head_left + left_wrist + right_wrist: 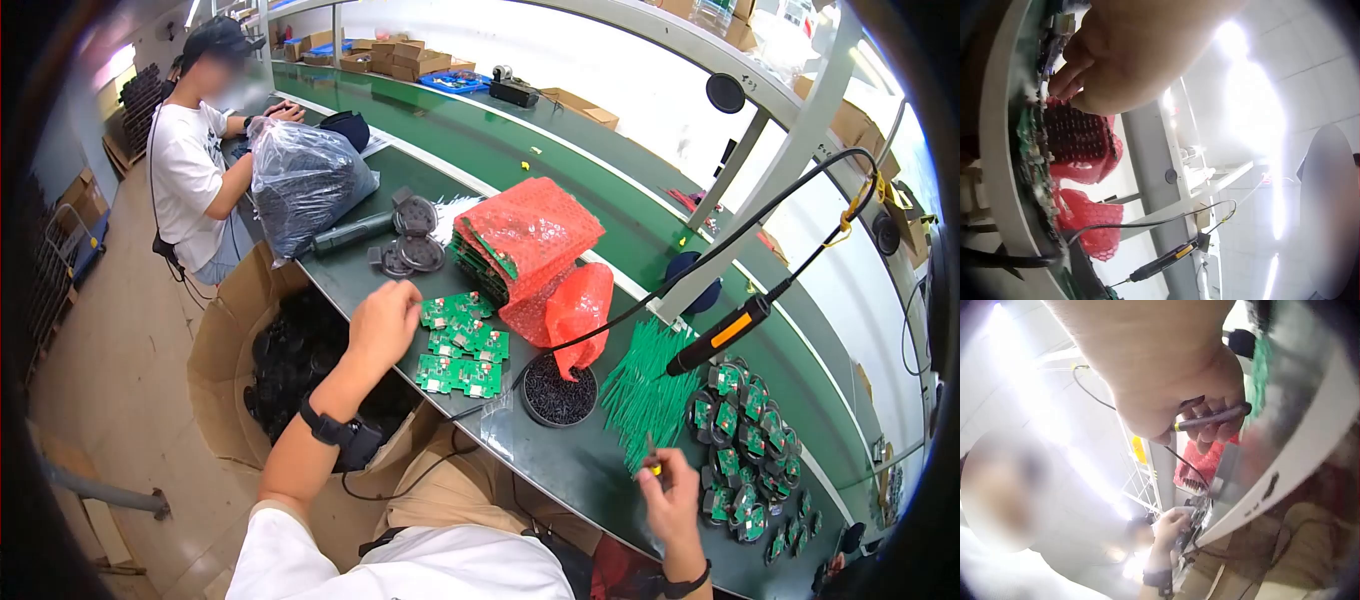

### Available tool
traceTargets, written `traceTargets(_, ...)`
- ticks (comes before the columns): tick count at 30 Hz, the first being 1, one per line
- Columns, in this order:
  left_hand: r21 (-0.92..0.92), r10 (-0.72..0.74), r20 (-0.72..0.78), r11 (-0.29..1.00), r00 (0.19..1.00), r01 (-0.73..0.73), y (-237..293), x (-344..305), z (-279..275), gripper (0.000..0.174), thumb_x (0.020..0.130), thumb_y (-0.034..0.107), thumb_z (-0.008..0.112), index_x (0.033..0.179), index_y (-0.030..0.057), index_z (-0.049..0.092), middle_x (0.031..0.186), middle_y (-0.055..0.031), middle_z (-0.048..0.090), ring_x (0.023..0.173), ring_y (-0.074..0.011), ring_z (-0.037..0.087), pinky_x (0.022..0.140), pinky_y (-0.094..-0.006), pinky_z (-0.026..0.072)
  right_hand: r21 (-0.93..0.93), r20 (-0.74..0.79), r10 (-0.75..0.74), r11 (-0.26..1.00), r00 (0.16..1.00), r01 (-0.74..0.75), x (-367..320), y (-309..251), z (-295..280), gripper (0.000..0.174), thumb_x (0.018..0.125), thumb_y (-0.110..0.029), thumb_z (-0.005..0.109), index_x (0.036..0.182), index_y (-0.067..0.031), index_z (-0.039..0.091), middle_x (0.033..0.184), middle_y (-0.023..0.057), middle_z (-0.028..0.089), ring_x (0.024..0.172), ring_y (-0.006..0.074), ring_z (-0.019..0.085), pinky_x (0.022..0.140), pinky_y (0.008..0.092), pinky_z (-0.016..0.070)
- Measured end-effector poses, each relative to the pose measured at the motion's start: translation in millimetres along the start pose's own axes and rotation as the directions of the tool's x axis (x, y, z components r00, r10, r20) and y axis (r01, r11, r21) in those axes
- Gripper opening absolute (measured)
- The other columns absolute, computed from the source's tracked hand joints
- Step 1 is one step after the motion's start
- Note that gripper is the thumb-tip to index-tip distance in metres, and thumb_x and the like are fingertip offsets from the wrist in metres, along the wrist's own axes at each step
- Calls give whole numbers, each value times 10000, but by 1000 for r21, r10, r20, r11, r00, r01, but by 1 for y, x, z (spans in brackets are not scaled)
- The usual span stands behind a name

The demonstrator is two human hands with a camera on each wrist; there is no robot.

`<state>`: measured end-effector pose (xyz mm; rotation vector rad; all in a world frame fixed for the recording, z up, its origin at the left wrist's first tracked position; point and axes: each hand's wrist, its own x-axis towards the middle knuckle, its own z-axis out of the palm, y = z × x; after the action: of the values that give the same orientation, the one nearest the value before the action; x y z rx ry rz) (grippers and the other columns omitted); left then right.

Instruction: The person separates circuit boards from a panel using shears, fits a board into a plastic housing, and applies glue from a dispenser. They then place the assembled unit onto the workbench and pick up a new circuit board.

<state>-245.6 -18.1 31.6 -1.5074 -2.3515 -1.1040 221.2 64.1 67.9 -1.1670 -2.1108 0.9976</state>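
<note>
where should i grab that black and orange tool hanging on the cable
Grip the hanging tool round the middle of its barrel, at the orange patch: a straight stretch clear of the cable at its upper end and the tip at its lower end. It hangs tilted above the table, so probably come from the near side, from below, where the right hand is.

White T-shirt (420, 572), tan trousers (455, 490) — black strap (325, 428) by each of 2 hands (383, 320).
</note>
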Motion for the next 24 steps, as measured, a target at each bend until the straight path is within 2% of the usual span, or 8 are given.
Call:
traceTargets(3,62,-27,-120,997,992,34,-24,23,8,121,880,135,700,960,74,633,883,-146,660,869,-382,670,721,-494,531,-475,-56,-248,859,967,192,14,-20,-18,290,814,-136,754,1034,-3,619,872,145,608,752,336,628,665,399,496)
traceTargets(4,96,-74,-149,991,986,89,-26,33,7,160,887,169,711,990,72,636,898,-157,671,888,-384,674,736,-494,537,-545,-32,-184,827,982,137,16,-22,-21,313,802,-169,774,1036,-20,629,945,151,597,813,378,609,703,446,491)
traceTargets(8,246,-235,-109,935,966,255,-34,71,16,303,890,272,748,1090,70,643,983,-188,712,964,-384,689,787,-492,550,-689,-17,-202,712,979,135,30,8,-17,377,790,-227,806,1079,-44,646,1060,159,592,981,365,584,865,458,470)
traceTargets(12,156,-382,-77,908,921,390,-44,91,21,354,852,286,787,1144,130,663,1074,-164,736,1072,-383,681,856,-494,548,-720,7,-208,678,978,150,42,26,-16,478,792,-311,823,1153,-49,651,1082,140,599,1076,352,563,1015,503,399)
traceTargets(13,140,-348,-82,924,934,357,-67,96,35,341,858,233,768,1160,112,664,1021,-161,747,966,-349,727,824,-455,562,-720,-4,-198,681,980,134,43,28,-16,478,792,-311,823,1153,-49,651,1082,140,599,1076,352,563,1015,503,399)
traceTargets(16,-301,-497,16,825,868,478,-68,100,37,306,867,72,698,1167,37,650,891,-130,754,640,-199,742,662,-335,576,-733,-13,-168,673,986,105,44,28,-17,485,806,-338,818,1163,-53,656,1133,122,591,1138,339,553,1077,566,353)
traceTargets(19,-580,-564,18,666,826,468,-67,99,29,331,918,20,646,1243,36,588,919,-128,731,639,-175,727,505,-275,513,-732,-29,-173,674,984,97,45,22,-21,489,801,-338,821,1162,-54,656,1141,125,593,1147,338,552,1075,554,357)
traceTargets(24,-738,-420,31,603,907,304,-11,46,-27,348,942,31,643,1278,31,555,873,-68,675,611,-130,669,491,-235,476,-738,-25,-186,667,982,107,48,34,-20,510,780,-334,836,1153,-36,656,1113,144,600,1118,354,562,1063,534,373)
